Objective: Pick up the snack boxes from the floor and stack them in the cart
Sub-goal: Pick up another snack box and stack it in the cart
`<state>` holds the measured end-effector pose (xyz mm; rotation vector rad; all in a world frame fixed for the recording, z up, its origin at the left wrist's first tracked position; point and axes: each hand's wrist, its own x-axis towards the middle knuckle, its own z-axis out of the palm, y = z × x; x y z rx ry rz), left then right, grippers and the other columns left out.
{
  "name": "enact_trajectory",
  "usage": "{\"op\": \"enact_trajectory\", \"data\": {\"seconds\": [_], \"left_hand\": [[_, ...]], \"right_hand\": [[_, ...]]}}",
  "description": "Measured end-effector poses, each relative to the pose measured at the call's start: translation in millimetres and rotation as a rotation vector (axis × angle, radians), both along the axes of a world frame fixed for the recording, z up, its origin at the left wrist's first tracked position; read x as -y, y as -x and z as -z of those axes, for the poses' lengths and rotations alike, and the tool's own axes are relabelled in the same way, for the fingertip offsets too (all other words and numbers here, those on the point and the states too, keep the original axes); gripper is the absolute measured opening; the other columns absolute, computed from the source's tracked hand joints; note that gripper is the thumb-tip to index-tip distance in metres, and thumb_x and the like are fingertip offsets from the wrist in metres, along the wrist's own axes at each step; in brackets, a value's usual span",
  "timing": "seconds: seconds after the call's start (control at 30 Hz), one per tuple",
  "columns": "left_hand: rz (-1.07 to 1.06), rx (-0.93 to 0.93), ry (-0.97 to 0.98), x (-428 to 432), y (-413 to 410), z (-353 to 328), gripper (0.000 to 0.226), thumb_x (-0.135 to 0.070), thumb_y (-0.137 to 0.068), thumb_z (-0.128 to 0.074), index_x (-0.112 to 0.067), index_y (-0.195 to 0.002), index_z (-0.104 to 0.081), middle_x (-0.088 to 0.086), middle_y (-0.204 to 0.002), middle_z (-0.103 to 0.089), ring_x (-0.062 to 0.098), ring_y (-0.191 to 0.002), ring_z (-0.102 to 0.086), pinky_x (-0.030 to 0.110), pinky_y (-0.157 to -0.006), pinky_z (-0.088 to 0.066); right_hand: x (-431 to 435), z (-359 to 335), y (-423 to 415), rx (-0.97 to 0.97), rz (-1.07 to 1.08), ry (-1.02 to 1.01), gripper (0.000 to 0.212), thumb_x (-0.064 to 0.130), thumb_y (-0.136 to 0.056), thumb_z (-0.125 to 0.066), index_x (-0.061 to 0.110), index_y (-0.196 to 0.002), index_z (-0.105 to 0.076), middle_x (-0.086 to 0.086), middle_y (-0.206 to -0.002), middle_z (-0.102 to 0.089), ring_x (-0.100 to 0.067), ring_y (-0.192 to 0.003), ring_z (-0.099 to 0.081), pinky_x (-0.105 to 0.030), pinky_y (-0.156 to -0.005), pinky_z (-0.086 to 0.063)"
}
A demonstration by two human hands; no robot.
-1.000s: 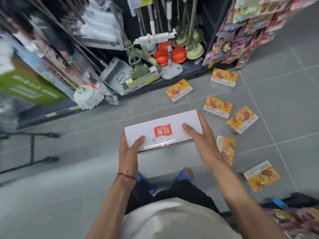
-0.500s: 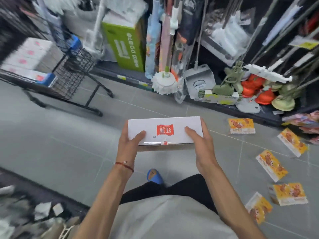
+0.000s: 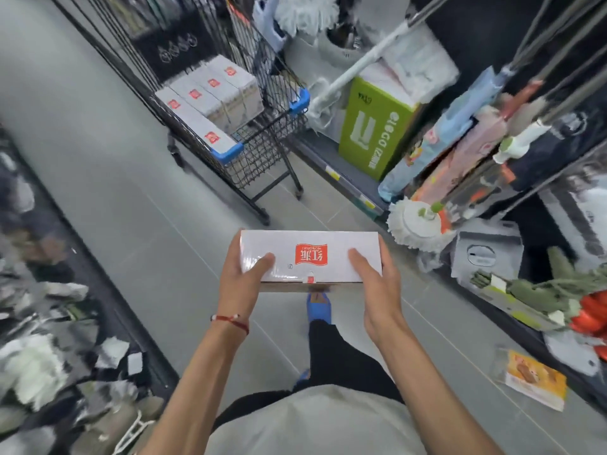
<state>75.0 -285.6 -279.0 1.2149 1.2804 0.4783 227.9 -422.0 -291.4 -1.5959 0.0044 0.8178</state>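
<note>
I hold a white snack box with a red logo flat in front of me, above the grey floor. My left hand grips its left end and my right hand grips its right end, thumbs on top. Ahead to the left stands a black wire cart with blue corner guards. Several matching white boxes lie stacked inside it. One orange snack pack lies on the floor at the lower right.
Shelving along the right holds mops, a green carton and cleaning tools that jut into the aisle. A blurred shelf of goods runs along the left. My blue shoe steps forward under the box.
My view has swung left from the scattered orange packs toward the cart, which now stands closer ahead. Both hands keep the same grip on the white box.
</note>
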Motion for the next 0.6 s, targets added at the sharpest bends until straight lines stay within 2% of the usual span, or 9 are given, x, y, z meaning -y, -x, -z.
{"op": "enact_trajectory", "data": {"seconds": [0.07, 0.13, 0.2, 0.27, 0.3, 0.37, 0.43, 0.53, 0.6], "left_hand": [[-0.041, -0.017, -0.012, -30.4, 0.4, -3.1, 0.061, -0.013, -0.093, -0.069, -0.028, -0.148, -0.047, -0.003, -0.139, -0.059, 0.019, -0.125, -0.058, 0.036, -0.108, -0.046], [-0.104, -0.049, -0.02, -58.5, 6.3, -6.2, 0.059, -0.017, -0.093, -0.07, -0.03, -0.146, -0.048, 0.0, -0.139, -0.06, 0.021, -0.126, -0.059, 0.041, -0.11, -0.047], [-0.17, -0.054, -0.035, -85.0, 10.2, -10.6, 0.061, -0.02, -0.093, -0.07, -0.032, -0.148, -0.046, -0.003, -0.14, -0.059, 0.018, -0.124, -0.059, 0.034, -0.106, -0.048], [-0.213, -0.033, -0.03, -113.8, 8.1, -12.4, 0.061, -0.018, -0.096, -0.066, -0.032, -0.151, -0.042, -0.005, -0.137, -0.058, 0.011, -0.115, -0.061, 0.016, -0.087, -0.048], [-0.23, -0.029, -0.032, -127.3, 7.2, -13.9, 0.059, -0.018, -0.097, -0.065, -0.031, -0.15, -0.041, -0.004, -0.135, -0.059, 0.01, -0.111, -0.062, 0.012, -0.079, -0.046], [-0.249, -0.014, -0.055, -151.4, 6.2, -17.6, 0.056, -0.017, -0.098, -0.064, -0.028, -0.149, -0.043, -0.001, -0.134, -0.06, 0.008, -0.108, -0.062, 0.008, -0.073, -0.048], [-0.281, 0.004, -0.069, -179.3, 14.0, -18.1, 0.058, -0.014, -0.096, -0.066, -0.024, -0.149, -0.043, 0.001, -0.136, -0.06, 0.01, -0.111, -0.063, 0.009, -0.078, -0.051], [-0.313, 0.035, -0.056, -226.2, 28.6, -16.6, 0.064, -0.011, -0.095, -0.068, -0.024, -0.151, -0.042, 0.001, -0.14, -0.06, 0.018, -0.122, -0.061, 0.024, -0.098, -0.051], [-0.281, 0.038, -0.075, -264.9, 35.9, -16.5, 0.065, -0.009, -0.094, -0.068, -0.022, -0.152, -0.041, 0.002, -0.141, -0.058, 0.019, -0.124, -0.06, 0.018, -0.095, -0.052]], "right_hand": [[-41.0, 4.5, -9.7, -0.004, -0.054, -0.001, 0.039, 0.006, -0.102, -0.064, 0.019, -0.138, -0.06, 0.015, -0.098, -0.073, 0.012, -0.073, -0.069, -0.006, -0.057, -0.05], [-82.2, 4.7, -12.4, -0.013, -0.127, 0.002, 0.04, 0.011, -0.101, -0.066, 0.022, -0.139, -0.061, 0.013, -0.102, -0.076, 0.007, -0.081, -0.071, -0.009, -0.06, -0.052], [-118.5, 2.0, -13.0, -0.017, -0.198, -0.01, 0.043, 0.016, -0.101, -0.067, 0.024, -0.142, -0.06, 0.007, -0.113, -0.077, -0.002, -0.097, -0.074, -0.013, -0.073, -0.054], [-154.2, -3.7, -18.6, -0.016, -0.228, -0.02, 0.045, 0.02, -0.101, -0.068, 0.026, -0.144, -0.059, 0.006, -0.12, -0.077, -0.009, -0.107, -0.073, -0.019, -0.084, -0.054], [-172.0, -6.6, -21.0, -0.01, -0.247, -0.025, 0.043, 0.021, -0.101, -0.068, 0.026, -0.143, -0.06, 0.006, -0.119, -0.077, -0.009, -0.107, -0.073, -0.019, -0.085, -0.054], [-203.0, -14.9, -24.4, 0.007, -0.286, -0.029, 0.037, 0.021, -0.101, -0.068, 0.026, -0.137, -0.063, 0.009, -0.111, -0.079, -0.003, -0.098, -0.074, -0.013, -0.077, -0.054], [-235.5, -17.9, -21.8, 0.024, -0.32, -0.032, 0.033, 0.019, -0.101, -0.069, 0.024, -0.133, -0.065, 0.011, -0.105, -0.08, -0.001, -0.092, -0.074, -0.011, -0.072, -0.054], [-283.9, -21.6, -7.1, 0.038, -0.33, -0.047, 0.034, 0.021, -0.1, -0.07, 0.023, -0.133, -0.066, 0.009, -0.109, -0.08, -0.003, -0.096, -0.074, -0.011, -0.074, -0.054], [-318.4, -19.2, 3.3, 0.056, -0.287, -0.037, 0.03, 0.025, -0.101, -0.069, 0.024, -0.131, -0.067, 0.008, -0.111, -0.079, -0.005, -0.1, -0.074, -0.016, -0.081, -0.055]]}}
